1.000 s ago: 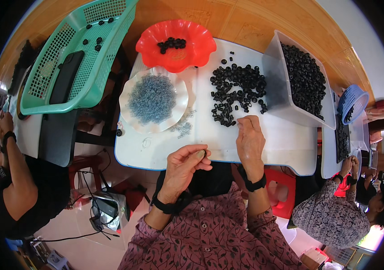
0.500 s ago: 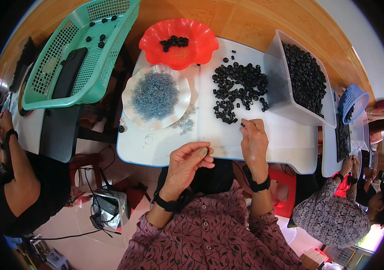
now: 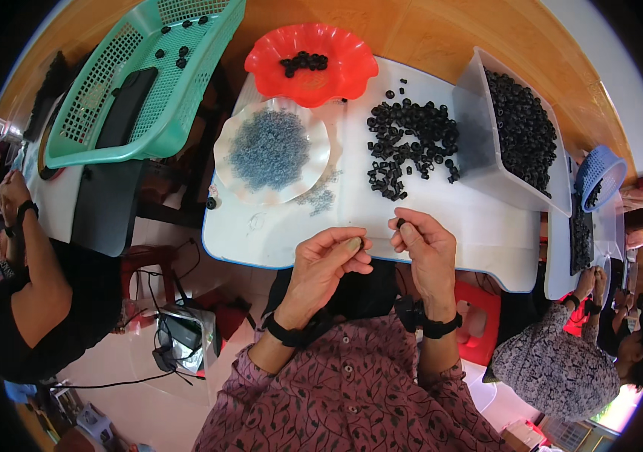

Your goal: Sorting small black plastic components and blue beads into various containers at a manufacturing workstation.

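Observation:
My left hand [image 3: 321, 265] is closed in a pinch in front of the table's near edge. Thumb and fingertips hide most of a tiny dark thing there. A short way to the right, my right hand [image 3: 428, 252] pinches a small round black part [image 3: 401, 224] between thumb and fingers. Beyond the right hand, a loose heap of similar black parts [image 3: 416, 124] lies on the white table [image 3: 276, 241]. Left of the heap stands a white wavy-edged plate [image 3: 229, 181], full of small clear bluish pieces [image 3: 269, 151]. More clear pieces [image 3: 319, 197] are scattered beside it.
A red wavy bowl [image 3: 352, 68] with a few black parts stands at the back. On the right is a translucent bin [image 3: 480, 143] heaped with black parts. A green basket [image 3: 163, 148] sits at the far left. Co-workers sit on both sides, one in a patterned shirt [image 3: 555, 369].
My right hand has drawn back from the heap's near edge toward my left hand, carrying the small black part. The left hand keeps its pinch. The whole view has shifted slightly.

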A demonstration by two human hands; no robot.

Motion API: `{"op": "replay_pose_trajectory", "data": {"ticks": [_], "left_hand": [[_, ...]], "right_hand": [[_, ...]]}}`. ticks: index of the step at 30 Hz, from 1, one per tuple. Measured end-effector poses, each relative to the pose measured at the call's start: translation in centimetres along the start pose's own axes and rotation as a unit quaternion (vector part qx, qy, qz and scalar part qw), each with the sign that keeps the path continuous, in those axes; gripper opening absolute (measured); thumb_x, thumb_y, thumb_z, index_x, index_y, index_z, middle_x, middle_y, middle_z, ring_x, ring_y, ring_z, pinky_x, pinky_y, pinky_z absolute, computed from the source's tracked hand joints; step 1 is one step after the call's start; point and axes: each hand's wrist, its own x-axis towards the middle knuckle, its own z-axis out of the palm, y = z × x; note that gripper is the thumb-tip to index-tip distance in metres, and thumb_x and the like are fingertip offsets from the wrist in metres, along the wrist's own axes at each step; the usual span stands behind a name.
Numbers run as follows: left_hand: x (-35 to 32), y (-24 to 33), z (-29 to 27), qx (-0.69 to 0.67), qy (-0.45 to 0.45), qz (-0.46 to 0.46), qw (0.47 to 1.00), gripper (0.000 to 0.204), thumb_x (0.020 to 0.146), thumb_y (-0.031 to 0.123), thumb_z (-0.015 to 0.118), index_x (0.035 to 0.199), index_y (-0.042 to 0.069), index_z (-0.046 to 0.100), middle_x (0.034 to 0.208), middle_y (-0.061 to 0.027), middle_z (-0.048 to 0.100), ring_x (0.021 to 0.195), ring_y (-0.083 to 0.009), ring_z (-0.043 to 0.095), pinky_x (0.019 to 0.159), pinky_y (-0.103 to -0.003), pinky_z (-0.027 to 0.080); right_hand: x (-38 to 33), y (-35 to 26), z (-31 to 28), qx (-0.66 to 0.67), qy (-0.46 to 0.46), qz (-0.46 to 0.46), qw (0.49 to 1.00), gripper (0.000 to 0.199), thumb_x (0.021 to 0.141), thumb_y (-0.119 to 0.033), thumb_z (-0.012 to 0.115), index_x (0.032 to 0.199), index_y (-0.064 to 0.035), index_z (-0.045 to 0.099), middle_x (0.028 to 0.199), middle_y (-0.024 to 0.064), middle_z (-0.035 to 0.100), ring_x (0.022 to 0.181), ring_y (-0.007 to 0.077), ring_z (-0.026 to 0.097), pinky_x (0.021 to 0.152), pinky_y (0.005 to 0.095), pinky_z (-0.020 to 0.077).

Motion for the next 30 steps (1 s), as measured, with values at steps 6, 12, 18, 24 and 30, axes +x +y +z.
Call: {"op": "replay_pose_trajectory", "data": {"ticks": [6,12,18,24,30], "left_hand": [[-0.1,0.2,0.5,-0.011,-0.005,0.007,1.000,0.022,0.095,0.004,0.054,0.113,-0.005,0.061,0.100,-0.0152,0.066,0.080,-0.0161,0.066,0.071,-0.029,0.059],[-0.3,0.3,1.0,-0.021,-0.012,0.010,1.000,0.021,0.094,0.005,0.055,0.113,-0.004,0.061,0.098,-0.0143,0.066,0.081,-0.0157,0.066,0.070,-0.028,0.059],[-0.3,0.4,1.3,-0.029,-0.017,0.013,0.999,0.021,0.094,0.005,0.055,0.112,-0.004,0.062,0.096,-0.0133,0.066,0.080,-0.0155,0.066,0.069,-0.028,0.059],[-0.4,0.3,1.3,-0.046,-0.016,0.015,0.999,0.025,0.097,0.009,0.052,0.117,-0.005,0.060,0.097,-0.0131,0.066,0.084,-0.0165,0.067,0.074,-0.029,0.059],[-0.5,0.4,1.4,-0.068,-0.033,0.016,0.997,0.027,0.098,0.009,0.050,0.119,-0.005,0.059,0.099,-0.0130,0.066,0.087,-0.0166,0.067,0.079,-0.030,0.059]], "right_hand": [[-1.1,-0.2,0.9,0.077,-0.047,0.039,0.995,0.020,0.092,-0.003,0.057,0.111,0.0043,0.062,0.099,0.0113,0.067,0.078,0.0124,0.060,0.069,0.0242,0.0487],[-1.3,0.5,1.4,0.105,-0.069,0.006,0.992,0.016,0.089,-0.003,0.062,0.105,0.0015,0.065,0.100,0.0051,0.062,0.091,0.0120,0.058,0.082,0.0252,0.0460],[-1.6,0.4,2.3,0.139,-0.085,-0.004,0.987,0.015,0.088,-0.001,0.063,0.102,0.0009,0.067,0.098,0.0038,0.059,0.093,0.0135,0.057,0.085,0.0266,0.0450],[-1.7,0.8,2.4,0.143,-0.070,-0.003,0.987,0.016,0.087,-0.001,0.064,0.102,-0.0007,0.068,0.102,0.0048,0.060,0.097,0.0148,0.056,0.089,0.0278,0.0430],[-1.7,0.6,3.0,0.148,-0.059,-0.001,0.987,0.017,0.086,-0.003,0.065,0.104,-0.0013,0.069,0.111,0.0077,0.060,0.103,0.0162,0.055,0.093,0.0285,0.0414]]}}
